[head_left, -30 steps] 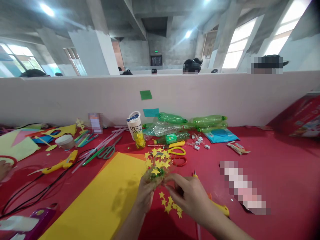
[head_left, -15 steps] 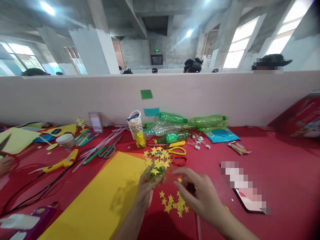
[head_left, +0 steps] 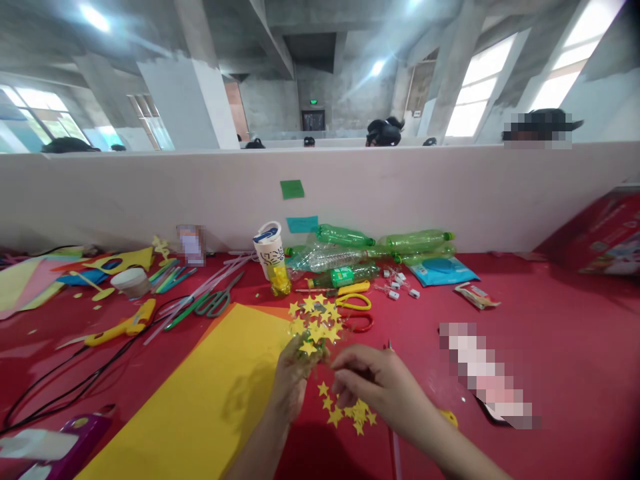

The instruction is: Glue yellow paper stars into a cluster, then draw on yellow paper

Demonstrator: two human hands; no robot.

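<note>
My left hand (head_left: 294, 375) is closed around the green lower part of a clear plastic piece, seemingly cut from a bottle, that is covered with yellow star cutouts (head_left: 316, 327). Just right of it, my right hand (head_left: 367, 380) hovers with its thumb and index finger drawn together. Anything between those fingertips is too small to make out. Loose yellow stars (head_left: 359, 415) lie on the red table below, partly hidden by my right hand. A large yellow sheet (head_left: 200, 393) lies left of my left hand.
Yellow-handled scissors (head_left: 356, 303) and red-handled scissors (head_left: 363, 324) lie beyond my hands. Plastic bottles (head_left: 345, 235) lie along the white partition (head_left: 150, 193), beside a paper cup (head_left: 269, 250). A glue gun (head_left: 123, 325) with cable lies left; a phone (head_left: 485, 380) lies right.
My right hand has moved left toward the star-covered piece, and its thumb and index finger have come closer together. At the far left, another person's hand with scissors has left view.
</note>
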